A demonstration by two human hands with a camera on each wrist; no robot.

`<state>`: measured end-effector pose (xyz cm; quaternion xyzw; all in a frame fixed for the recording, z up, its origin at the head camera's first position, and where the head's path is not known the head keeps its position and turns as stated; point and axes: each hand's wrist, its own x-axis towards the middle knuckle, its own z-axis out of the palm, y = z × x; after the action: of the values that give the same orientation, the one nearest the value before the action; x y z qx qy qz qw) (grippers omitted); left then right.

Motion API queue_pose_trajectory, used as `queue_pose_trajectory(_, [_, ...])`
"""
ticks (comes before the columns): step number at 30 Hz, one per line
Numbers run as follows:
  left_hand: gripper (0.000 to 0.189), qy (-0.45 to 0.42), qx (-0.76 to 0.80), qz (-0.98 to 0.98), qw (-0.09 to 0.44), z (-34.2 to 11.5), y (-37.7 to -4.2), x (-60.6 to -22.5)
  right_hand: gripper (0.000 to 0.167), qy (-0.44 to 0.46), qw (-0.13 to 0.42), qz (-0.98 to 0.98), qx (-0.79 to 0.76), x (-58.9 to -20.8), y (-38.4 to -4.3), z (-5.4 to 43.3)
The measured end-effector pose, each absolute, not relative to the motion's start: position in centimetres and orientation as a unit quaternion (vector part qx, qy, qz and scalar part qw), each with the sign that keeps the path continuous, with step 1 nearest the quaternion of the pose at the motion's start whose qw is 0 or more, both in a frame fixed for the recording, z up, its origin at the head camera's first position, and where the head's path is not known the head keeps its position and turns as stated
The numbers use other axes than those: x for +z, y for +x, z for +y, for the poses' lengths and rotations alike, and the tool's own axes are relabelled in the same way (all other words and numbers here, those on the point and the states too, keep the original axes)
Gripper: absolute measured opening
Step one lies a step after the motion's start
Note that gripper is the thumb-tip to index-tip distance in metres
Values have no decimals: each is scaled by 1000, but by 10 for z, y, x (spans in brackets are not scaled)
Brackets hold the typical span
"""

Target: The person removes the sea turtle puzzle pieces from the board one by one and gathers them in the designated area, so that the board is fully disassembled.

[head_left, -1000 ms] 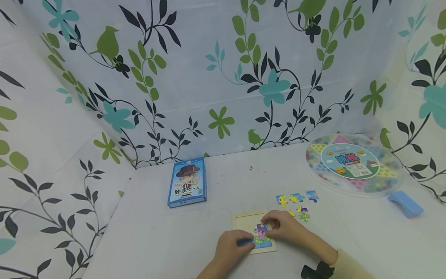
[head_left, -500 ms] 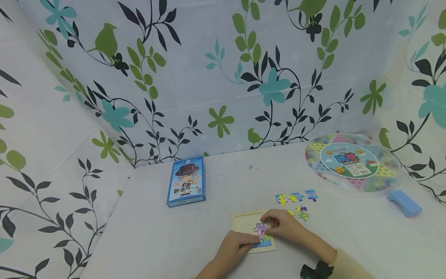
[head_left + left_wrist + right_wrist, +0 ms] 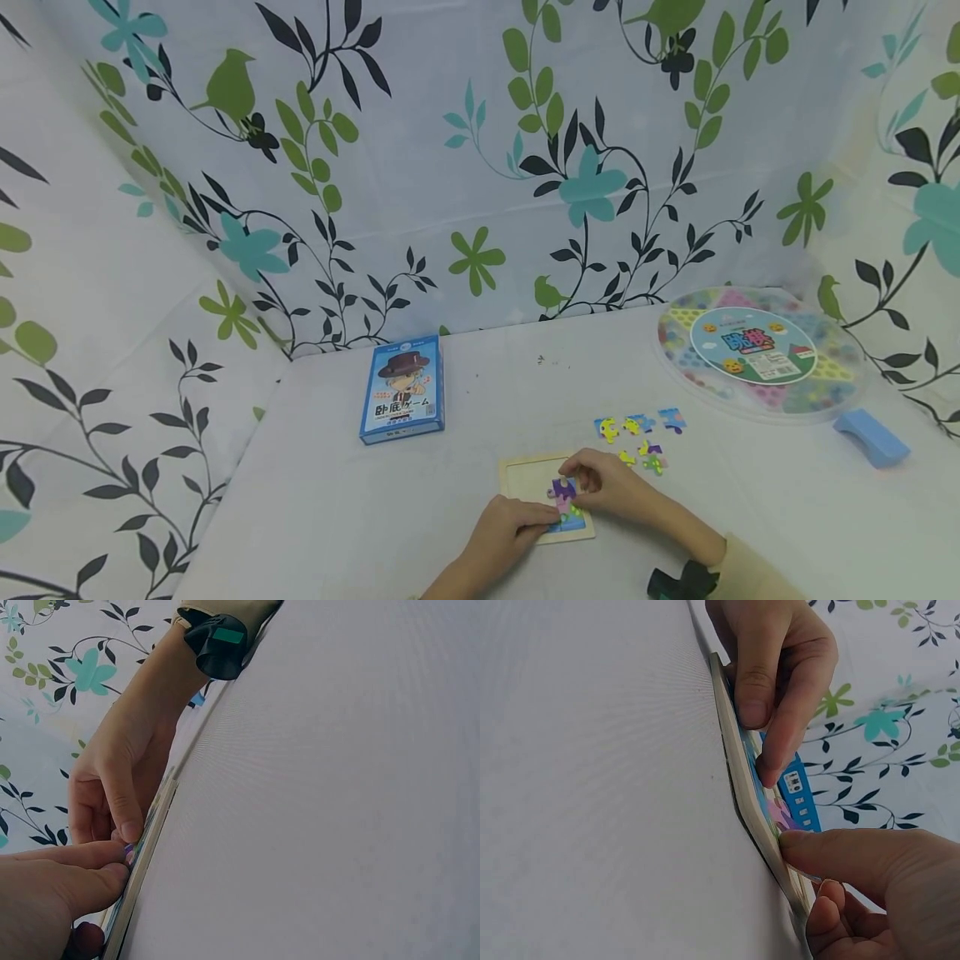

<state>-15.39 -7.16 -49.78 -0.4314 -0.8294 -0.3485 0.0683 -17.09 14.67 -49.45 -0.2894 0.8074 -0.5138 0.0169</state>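
A small wooden puzzle tray (image 3: 528,477) lies on the white table, with joined jigsaw pieces (image 3: 573,525) in its lower right corner. My right hand (image 3: 617,486) pinches a purple-and-pink jigsaw piece (image 3: 562,490) between thumb and index finger, just above the blue bottom pieces. From the left, my left hand (image 3: 501,533) reaches over the tray's front edge, and its extended index finger presses on the lower pieces. In the right wrist view the left thumb (image 3: 754,705) lies at the tray's rim. Both hands hide parts of the pieces.
Several loose jigsaw pieces (image 3: 641,433) lie behind the right hand. A blue game box (image 3: 405,392) stands at the back left. At the back right are a round clear board-game case (image 3: 750,346) and a light blue plastic block (image 3: 872,438). A patterned curtain (image 3: 480,167) closes off the back.
My left fingers have come together and slid right onto the lower pieces; a second ago they were spread. The purple-and-pink piece tilted slightly and came back, while the right hand stayed nearly in place.
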Motion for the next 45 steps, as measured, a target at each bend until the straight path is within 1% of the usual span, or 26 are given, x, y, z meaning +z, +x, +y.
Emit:
queue_pose_trajectory(10, [14,-436,-349,-826,77,-72,-154,-500,28,-266,37,814,-515,-492,-169,147])
queue_pose_trajectory(16, [14,-426,-358,-829,62,-71,-154,-499,27,-247,30,828,-503,-490,-169,148])
queue_pose_trajectory(18, [14,-424,-360,-829,59,-71,-154,-498,26,-251,26,827,-503,-490,-169,148])
queue_pose_trajectory(20, [14,-422,-361,-829,57,-71,-153,-497,24,-255,26,827,-501,-480,-166,146])
queue_pose_trajectory(27, [14,-425,-361,-828,64,-71,-153,-496,23,-280,12,824,-492,-488,-169,149])
queue_pose_trajectory(33, [14,-424,-353,-831,69,-71,-153,-496,25,-292,10,812,-505,-469,-161,146])
queue_pose_trajectory(40, [14,-429,-358,-826,73,-72,-153,-497,28,-283,29,819,-498,-490,-169,150])
queue_pose_trajectory(45, [14,-432,-362,-823,74,-72,-153,-497,28,-289,19,822,-490,-495,-171,151])
